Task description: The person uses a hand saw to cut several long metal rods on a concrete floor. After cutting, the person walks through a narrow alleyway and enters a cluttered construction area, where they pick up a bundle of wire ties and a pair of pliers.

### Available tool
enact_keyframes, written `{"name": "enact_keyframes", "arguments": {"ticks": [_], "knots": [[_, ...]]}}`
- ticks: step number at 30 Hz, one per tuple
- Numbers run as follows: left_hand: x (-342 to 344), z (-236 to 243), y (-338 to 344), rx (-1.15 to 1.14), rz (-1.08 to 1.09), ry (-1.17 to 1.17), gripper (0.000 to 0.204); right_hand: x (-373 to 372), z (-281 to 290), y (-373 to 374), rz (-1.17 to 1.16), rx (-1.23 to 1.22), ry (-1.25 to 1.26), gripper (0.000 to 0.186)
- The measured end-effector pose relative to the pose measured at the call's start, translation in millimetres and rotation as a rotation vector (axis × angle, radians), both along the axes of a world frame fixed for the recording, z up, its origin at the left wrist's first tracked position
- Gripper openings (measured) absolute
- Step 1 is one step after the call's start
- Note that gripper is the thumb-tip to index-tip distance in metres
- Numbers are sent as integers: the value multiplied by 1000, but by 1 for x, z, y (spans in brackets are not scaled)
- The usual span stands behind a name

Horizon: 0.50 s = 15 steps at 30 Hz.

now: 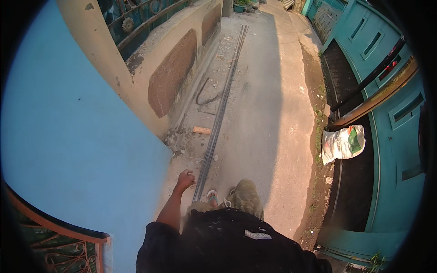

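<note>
Left hand [185, 180] down at six o'clock, fingers curled, right beside the near end of the long steel rods [217, 119]; grip on them impossible to tell. Right hand out of sight. Rods lying on the concrete lane [264, 113], running toward twelve. White sack [343, 143] at three.

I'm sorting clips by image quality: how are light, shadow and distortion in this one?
Head view: hard sunlight on the right part of the concrete lane, shade over the steel rods and the left hand by them; fisheye bends the blue wall and teal gate; black vignette at the corners; no obvious blur.
</note>
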State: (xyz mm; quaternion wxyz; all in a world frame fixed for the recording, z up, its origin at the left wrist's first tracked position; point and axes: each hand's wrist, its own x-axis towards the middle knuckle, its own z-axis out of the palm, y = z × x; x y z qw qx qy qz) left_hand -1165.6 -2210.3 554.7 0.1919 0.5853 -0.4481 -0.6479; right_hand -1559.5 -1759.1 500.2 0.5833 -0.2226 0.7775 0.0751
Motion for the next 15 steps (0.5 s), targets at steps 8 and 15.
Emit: {"name": "enact_keyframes", "arguments": {"ticks": [8,15], "knots": [[-10,-28,-70,129,378,-247,21,-156,-23,-159,-351,-118,-41,46],[-100,-36,-25,502,450,-304,9,-365,111,-544,-314,-729,28,41]]}}
